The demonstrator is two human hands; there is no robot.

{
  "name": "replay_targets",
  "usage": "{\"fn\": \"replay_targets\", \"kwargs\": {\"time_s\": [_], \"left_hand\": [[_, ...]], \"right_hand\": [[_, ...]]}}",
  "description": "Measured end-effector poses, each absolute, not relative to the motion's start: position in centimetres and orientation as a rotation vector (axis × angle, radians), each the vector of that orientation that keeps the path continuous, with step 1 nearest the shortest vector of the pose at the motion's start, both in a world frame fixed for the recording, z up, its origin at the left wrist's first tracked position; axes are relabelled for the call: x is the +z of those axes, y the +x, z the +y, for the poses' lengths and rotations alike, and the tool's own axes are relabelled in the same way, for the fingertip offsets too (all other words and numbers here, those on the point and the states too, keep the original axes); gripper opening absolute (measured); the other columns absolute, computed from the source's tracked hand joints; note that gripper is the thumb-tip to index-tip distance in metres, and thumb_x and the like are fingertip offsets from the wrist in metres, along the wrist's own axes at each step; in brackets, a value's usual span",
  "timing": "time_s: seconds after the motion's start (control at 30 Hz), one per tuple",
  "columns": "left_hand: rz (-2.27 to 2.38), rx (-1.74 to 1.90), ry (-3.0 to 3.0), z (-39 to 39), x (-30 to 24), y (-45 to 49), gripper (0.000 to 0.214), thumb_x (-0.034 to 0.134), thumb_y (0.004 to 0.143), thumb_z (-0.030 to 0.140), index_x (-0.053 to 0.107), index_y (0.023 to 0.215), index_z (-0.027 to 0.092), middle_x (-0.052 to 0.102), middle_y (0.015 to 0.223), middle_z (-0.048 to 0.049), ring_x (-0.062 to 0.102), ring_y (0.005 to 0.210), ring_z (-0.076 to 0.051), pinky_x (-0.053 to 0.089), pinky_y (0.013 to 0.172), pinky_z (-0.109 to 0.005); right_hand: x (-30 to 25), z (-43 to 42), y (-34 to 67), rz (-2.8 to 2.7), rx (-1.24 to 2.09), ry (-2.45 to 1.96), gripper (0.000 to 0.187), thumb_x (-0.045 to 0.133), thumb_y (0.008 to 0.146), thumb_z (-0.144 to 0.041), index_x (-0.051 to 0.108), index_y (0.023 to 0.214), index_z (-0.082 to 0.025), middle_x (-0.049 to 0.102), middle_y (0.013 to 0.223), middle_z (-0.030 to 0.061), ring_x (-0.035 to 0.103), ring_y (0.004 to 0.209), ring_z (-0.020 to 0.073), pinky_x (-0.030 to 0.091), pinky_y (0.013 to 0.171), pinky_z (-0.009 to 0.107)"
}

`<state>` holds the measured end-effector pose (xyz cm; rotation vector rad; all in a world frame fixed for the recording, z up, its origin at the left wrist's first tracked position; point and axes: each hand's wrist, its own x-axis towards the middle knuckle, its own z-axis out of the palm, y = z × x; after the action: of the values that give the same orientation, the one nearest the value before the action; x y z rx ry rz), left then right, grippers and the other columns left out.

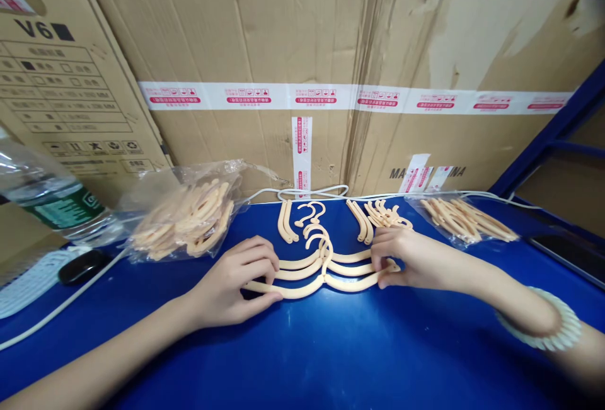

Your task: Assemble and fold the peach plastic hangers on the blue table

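Note:
Three small cream plastic hangers [326, 271] lie stacked one behind another on the blue table [302, 347]. My left hand [239, 281] pinches the left ends of these hangers with curled fingers. My right hand [401, 259] grips their right ends, fingers closed. Loose hanger pieces [286, 221] and hooks [312, 215] lie just behind, with more curved pieces [378, 215] to the right of them.
A clear bag of hanger parts [189, 218] sits at left, another bag [466, 218] at right. A water bottle [47, 199], a black object [82, 265] and a white cable [61, 306] are far left. Cardboard boxes [302, 51] wall the back. A dark phone [571, 252] lies far right.

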<state>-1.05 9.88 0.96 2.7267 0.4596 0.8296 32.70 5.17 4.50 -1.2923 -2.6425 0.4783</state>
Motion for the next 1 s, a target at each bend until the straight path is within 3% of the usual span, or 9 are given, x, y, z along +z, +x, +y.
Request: {"fn": "replay_targets", "kwargs": {"time_s": [0.17,0.37,0.53,0.73,1.0], "left_hand": [[0.512,0.760,2.699,9.5,0.7,-1.0,0.011,0.059,0.085,0.013,0.051,0.087,0.019,0.064,0.093,-0.0079,0.056,0.092,-0.023,0.048,0.082,-0.037],[0.552,0.608,2.736,9.6,0.3,-1.1,0.027,0.062,0.089,0.022,0.054,0.115,0.019,0.060,0.127,-0.0144,0.051,0.121,-0.029,0.045,0.101,-0.047],[0.541,0.635,2.783,9.7,0.0,-1.0,0.025,0.058,0.092,0.020,0.057,0.118,0.019,0.065,0.119,-0.0126,0.057,0.114,-0.028,0.048,0.097,-0.046],[0.483,0.721,2.821,9.7,0.0,-0.7,0.020,0.052,0.093,0.011,0.060,0.110,0.020,0.068,0.111,-0.0096,0.062,0.104,-0.024,0.049,0.091,-0.040],[0.471,0.657,2.839,9.4,0.4,-0.8,0.009,0.054,0.091,0.015,0.059,0.096,0.019,0.067,0.113,-0.0110,0.061,0.104,-0.026,0.046,0.091,-0.042]], "right_hand": [[4.4,5.0,33.3,-2.574,0.554,-1.423,0.020,0.081,0.076,-0.020,0.065,0.089,-0.019,0.066,0.084,0.0014,0.062,0.075,0.0176,0.044,0.066,0.028],[4.5,4.7,32.8,-2.572,0.461,-1.520,0.060,0.080,0.076,-0.039,0.059,0.126,-0.013,0.068,0.089,0.0071,0.064,0.076,0.0217,0.047,0.067,0.030],[4.1,4.9,32.1,-2.587,0.373,-1.517,0.027,0.074,0.080,-0.029,0.068,0.104,-0.017,0.070,0.091,0.0080,0.065,0.081,0.0227,0.046,0.068,0.030],[4.0,4.9,31.8,-2.600,0.270,-1.556,0.024,0.073,0.080,-0.027,0.066,0.101,-0.018,0.070,0.089,0.0079,0.065,0.081,0.0238,0.045,0.069,0.031],[4.2,4.8,31.9,-2.614,0.232,-1.573,0.028,0.073,0.080,-0.028,0.067,0.106,-0.018,0.071,0.094,0.0094,0.067,0.089,0.0269,0.048,0.076,0.034]]}}
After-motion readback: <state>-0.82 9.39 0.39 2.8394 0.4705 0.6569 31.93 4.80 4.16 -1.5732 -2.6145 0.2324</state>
